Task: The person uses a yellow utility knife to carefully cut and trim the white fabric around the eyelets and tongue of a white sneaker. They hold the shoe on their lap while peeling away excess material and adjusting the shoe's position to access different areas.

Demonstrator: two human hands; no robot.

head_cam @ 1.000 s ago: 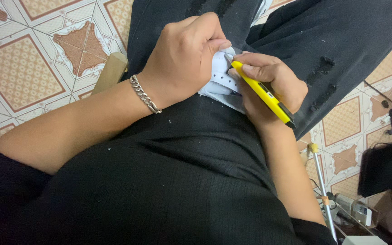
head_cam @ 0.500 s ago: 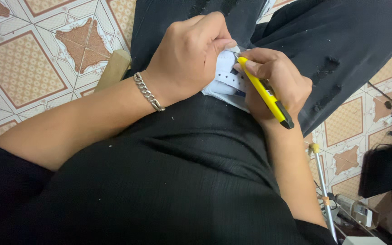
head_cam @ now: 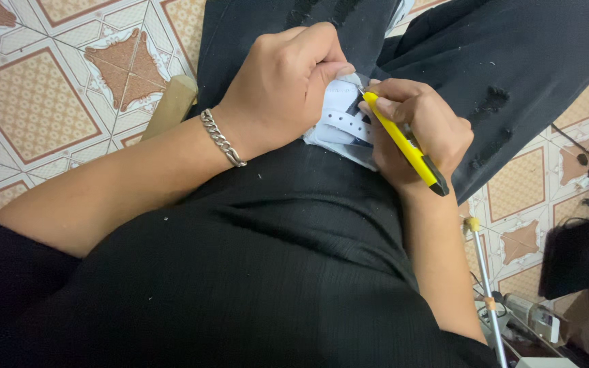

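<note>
While the person sits with both legs out over the tiled floor [head_cam: 28,109], both hands work on the lap. Left hand [head_cam: 284,85] is curled shut over a white shoe [head_cam: 342,119], thumb pressing on its upper edge, fingers wrapped round it so most of it is hidden. Visible part is smooth white leather-like panel with small punched holes, plus a dark patch; it sits on the black trousers [head_cam: 512,75] at the lap, between the two hands. Right hand [head_cam: 420,133] is closed tight round a yellow utility knife [head_cam: 403,143]: slim straight plastic body, black end cap pointing near-right, tip against the shoe just beside the left thumb. Blade itself is too small to make out.

Silver chain bracelet [head_cam: 223,140], chunky flat links, on left wrist. Black ribbed shirt [head_cam: 274,272] fills near view, flecked with tiny white bits. Trousers have frayed rips on the right thigh. Floor tiles glossy, tan and brown with diamond pattern. Pale wooden piece [head_cam: 172,102] pokes out left of the thigh. Thin metal rod [head_cam: 482,272] and a black pouch [head_cam: 574,255] lie near-right.
</note>
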